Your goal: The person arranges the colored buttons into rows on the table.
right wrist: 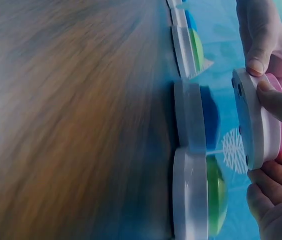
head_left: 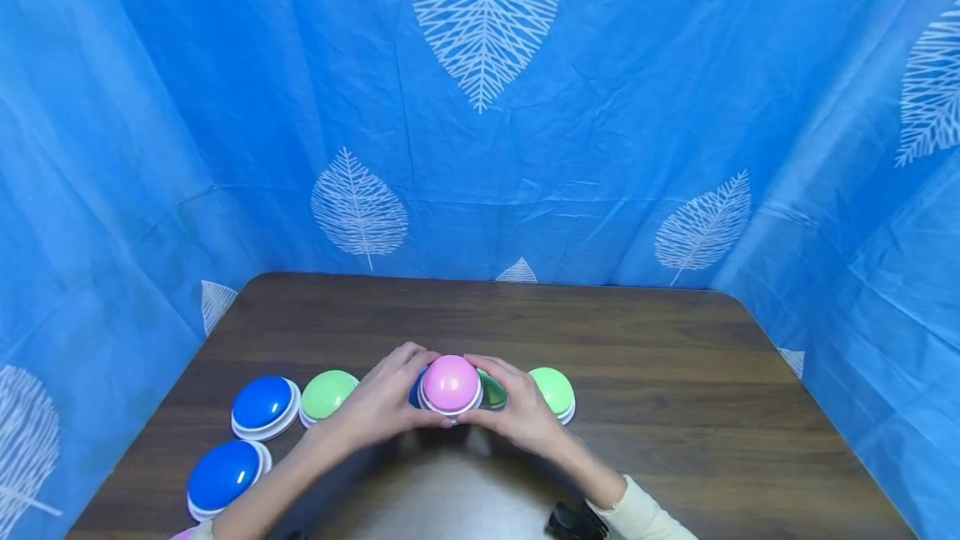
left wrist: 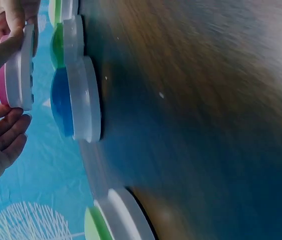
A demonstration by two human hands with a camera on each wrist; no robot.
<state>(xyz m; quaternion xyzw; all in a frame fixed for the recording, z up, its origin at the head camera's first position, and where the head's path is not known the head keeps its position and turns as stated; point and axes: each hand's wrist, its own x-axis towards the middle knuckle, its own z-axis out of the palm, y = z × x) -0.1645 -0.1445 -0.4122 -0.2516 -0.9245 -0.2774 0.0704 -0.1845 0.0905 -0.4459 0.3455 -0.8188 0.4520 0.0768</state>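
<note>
Both hands hold a domed pink push button with a white base, raised over the wooden table. My left hand grips its left side, and my right hand its right side, with thumbs at the near rim. In the left wrist view the base's underside faces the tabletop, clear of it. Beneath and behind the held button stand a blue button and a green button, side by side on the table; the head view shows only their edges past the fingers.
To the left sit another green button and two blue buttons, with a pink edge at the bottom of the view. A further green button stands right of my right hand. Blue leaf-patterned curtains surround the table.
</note>
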